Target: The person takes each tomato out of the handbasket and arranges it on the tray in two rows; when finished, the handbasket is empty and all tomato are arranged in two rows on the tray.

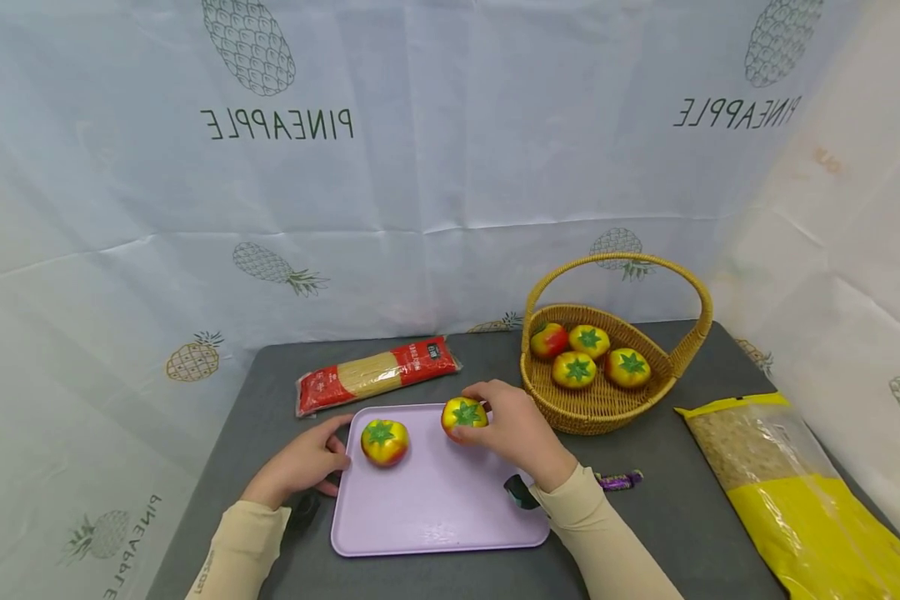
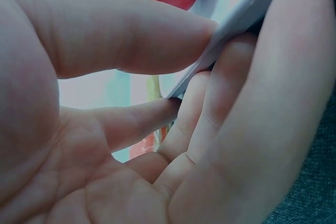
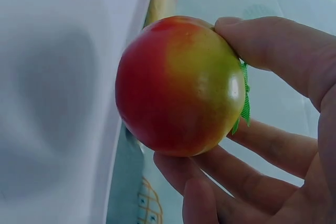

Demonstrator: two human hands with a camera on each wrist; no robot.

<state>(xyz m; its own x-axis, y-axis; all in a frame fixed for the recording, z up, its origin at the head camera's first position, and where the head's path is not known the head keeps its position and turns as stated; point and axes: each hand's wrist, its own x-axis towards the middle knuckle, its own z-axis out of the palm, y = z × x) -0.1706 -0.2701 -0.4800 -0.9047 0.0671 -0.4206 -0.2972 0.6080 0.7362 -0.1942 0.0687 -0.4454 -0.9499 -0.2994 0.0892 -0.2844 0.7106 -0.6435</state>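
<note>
In the head view my right hand [image 1: 521, 425] holds a red-and-yellow artificial tomato [image 1: 464, 416] with a green star-shaped calyx, over the far right part of a lilac tray [image 1: 442, 517]. The right wrist view has the held tomato [image 3: 181, 87] between thumb and fingertips, raised above the tray surface. A second tomato [image 1: 385, 442] sits on the tray's far left area. My left hand [image 1: 303, 462] grips the tray's left edge. Seen from the left wrist, the thumb lies on the tray rim [image 2: 231, 30] and the fingers reach beneath it.
A wicker basket [image 1: 592, 407] with a tall handle stands at the back right, holding several tomatoes. Behind the tray lies a red spaghetti packet [image 1: 378, 375]. A yellow bag [image 1: 817, 508] is at the far right. A small purple-wrapped item [image 1: 621, 480] lies beside the right forearm.
</note>
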